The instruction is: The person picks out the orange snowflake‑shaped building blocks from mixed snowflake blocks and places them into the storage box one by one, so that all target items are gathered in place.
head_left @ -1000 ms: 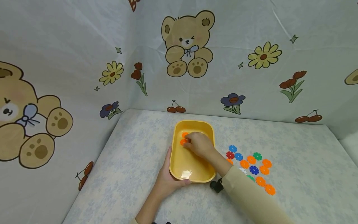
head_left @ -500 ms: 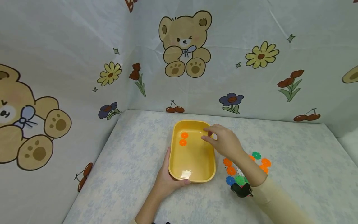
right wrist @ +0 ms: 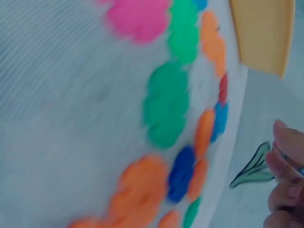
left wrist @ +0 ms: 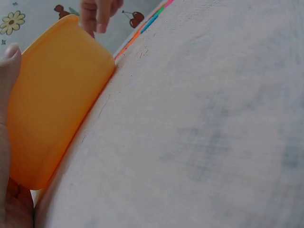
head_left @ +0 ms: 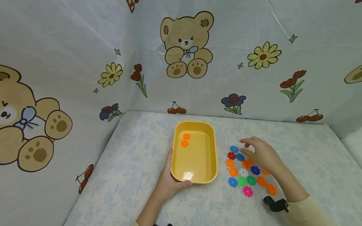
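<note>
My left hand [head_left: 167, 180] holds the near left corner of a yellow plastic tray [head_left: 195, 161], thumb along the near rim and fingers against the left side. In the left wrist view the tray's outer wall [left wrist: 57, 90] lies between thumb and fingers. Two orange notched discs [head_left: 185, 143] lie inside, toward the back left. To the right, my right hand [head_left: 264, 155] hovers over loose flower-shaped discs, thumb and forefinger apart with nothing seen between them. Nearest its fingertips are a light blue disc [head_left: 240, 157] and a red disc [head_left: 231, 156].
Several more discs are spread right of the tray: a pink disc [head_left: 248, 191], a white disc [head_left: 243, 172], a dark blue disc [head_left: 255, 170], green and orange ones. A cloth wall [head_left: 198, 94] printed with bears and flowers stands behind and left of the pale tabletop [head_left: 135, 141].
My right hand has drawn out of the tray, past its right rim, and over to the loose discs. The two orange discs stay in the tray. My left hand keeps its hold.
</note>
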A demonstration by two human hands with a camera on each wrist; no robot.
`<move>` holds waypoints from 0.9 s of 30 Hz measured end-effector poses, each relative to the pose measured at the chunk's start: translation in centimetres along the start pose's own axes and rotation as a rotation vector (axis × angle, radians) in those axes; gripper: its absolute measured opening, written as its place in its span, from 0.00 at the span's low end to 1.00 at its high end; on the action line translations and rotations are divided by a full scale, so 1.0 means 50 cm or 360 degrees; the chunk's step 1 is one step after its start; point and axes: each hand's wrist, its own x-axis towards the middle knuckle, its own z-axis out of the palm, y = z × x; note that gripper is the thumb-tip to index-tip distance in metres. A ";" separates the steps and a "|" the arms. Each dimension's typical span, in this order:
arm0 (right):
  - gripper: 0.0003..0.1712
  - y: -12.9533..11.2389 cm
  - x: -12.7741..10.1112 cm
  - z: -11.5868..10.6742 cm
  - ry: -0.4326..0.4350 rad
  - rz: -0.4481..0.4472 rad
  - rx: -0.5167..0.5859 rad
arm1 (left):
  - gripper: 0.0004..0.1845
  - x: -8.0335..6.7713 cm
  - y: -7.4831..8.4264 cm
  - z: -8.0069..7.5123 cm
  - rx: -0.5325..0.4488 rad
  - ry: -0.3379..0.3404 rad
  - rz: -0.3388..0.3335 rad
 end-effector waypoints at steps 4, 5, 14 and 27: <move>0.26 0.055 -0.014 0.006 -0.0147 0.0050 -0.0005 | 0.71 0.001 0.000 0.001 -0.0031 -0.0004 0.0003; 0.26 0.066 -0.017 0.008 -0.0189 0.0065 -0.0005 | 0.71 0.001 -0.001 0.001 -0.0042 -0.0010 0.0007; 0.25 0.106 -0.041 0.009 -0.0357 0.0131 0.0056 | 0.71 0.000 0.001 0.001 -0.0038 -0.0005 -0.0003; 0.18 0.115 -0.048 0.021 -0.0306 0.0161 0.0137 | 0.71 0.000 -0.001 0.002 -0.0021 0.0001 -0.0001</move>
